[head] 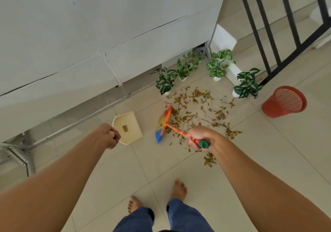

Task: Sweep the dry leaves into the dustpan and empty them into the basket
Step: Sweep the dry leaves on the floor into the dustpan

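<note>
1. The dry leaves lie scattered over the pale floor tiles, spread between the potted plants and the person's right hand, with a small clump apart near the right forearm.
2. At the left edge of the spread sits the small broom, its orange head blurred, with yellow and blue bristles showing; it is at the leaves, though I cannot tell whether the bristles touch the floor.
3. The right hand is wrapped tight around the broom's orange handle, fingers curled closed, the green end cap poking out behind the fist.
4. Left of the broom, a little apart, the cream dustpan is tilted with its open mouth toward the leaves; nothing lies in it but a small label.
5. The left hand grips the dustpan's handle in a closed fist.
6. The red basket stands well to the right of the leaves, open top showing mesh walls.
7. Four potted plants line the far edge by the white wall, and a black railing rises behind the basket.
8. Bare feet and blue trouser legs show below.
</note>
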Demonstrator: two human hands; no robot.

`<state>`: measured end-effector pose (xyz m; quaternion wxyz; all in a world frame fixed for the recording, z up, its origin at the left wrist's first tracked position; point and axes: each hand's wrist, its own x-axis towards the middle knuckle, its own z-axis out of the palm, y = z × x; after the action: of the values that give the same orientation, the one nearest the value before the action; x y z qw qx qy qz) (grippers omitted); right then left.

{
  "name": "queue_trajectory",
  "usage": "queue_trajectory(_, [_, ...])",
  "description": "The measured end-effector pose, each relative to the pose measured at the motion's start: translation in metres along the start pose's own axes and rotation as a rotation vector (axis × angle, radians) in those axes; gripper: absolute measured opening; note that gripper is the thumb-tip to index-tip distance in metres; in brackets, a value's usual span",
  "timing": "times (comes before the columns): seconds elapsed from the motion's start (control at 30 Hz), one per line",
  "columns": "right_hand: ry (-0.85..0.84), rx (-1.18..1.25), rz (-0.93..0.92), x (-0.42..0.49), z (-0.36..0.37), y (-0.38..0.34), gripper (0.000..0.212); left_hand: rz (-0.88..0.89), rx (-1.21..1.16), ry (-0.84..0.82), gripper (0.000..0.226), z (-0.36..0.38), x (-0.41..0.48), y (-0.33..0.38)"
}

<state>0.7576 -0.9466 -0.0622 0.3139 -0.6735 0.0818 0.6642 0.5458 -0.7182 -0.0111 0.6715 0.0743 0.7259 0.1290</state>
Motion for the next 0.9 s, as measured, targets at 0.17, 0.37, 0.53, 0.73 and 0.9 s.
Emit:
queue_trajectory(0.17, [-0.064, -0.011, -0.022, -0.02, -0.006, -0.006, 0.021, -0.002, -0.016, 0.009, 0.023, 0.016, -0.006, 0.007])
queue_trajectory(0.37, [-0.059, 0.016, -0.077, 0.012, 0.017, -0.028, 0.03, 0.007, 0.082, 0.056, 0.025, 0.025, -0.007, 0.003])
queue_trajectory(0.53, [-0.018, 0.134, -0.071, 0.021, 0.0, -0.019, 0.025, 0.026, 0.064, 0.071, 0.026, 0.029, -0.015, -0.004])
queue_trajectory(0.73, [-0.014, 0.117, -0.092, 0.001, -0.018, 0.0, 0.016, 0.036, 0.084, 0.061, 0.026, 0.031, -0.013, -0.002])
queue_trajectory(0.9, [-0.079, 0.161, -0.087, 0.013, -0.009, -0.012, 0.023, 0.036, 0.119, 0.052, 0.026, 0.036, -0.012, 0.001])
